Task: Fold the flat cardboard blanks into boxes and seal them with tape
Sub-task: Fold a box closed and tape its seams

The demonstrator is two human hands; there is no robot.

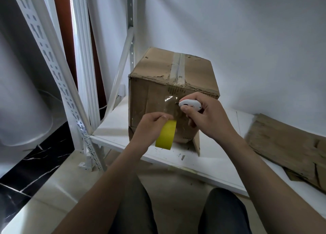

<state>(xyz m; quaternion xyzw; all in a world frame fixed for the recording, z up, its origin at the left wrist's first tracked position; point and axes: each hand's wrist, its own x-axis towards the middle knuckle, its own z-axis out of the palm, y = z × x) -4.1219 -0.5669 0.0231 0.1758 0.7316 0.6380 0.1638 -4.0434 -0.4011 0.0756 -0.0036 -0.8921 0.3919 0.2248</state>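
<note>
The left hand (150, 126) grips the tape roll (166, 135) tight so the right hand (206, 115), wrapped around the cutter (190, 105), can cut the tape just above the left fingers.

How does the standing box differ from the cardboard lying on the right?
The box is folded up and stands upright on the shelf; the cardboard lies flat, unfolded. The box has clear tape along its top seam; the cardboard shows none. Both hands work at the box; nothing touches the cardboard. Both are worn brown corrugated board on the same shelf.
</note>
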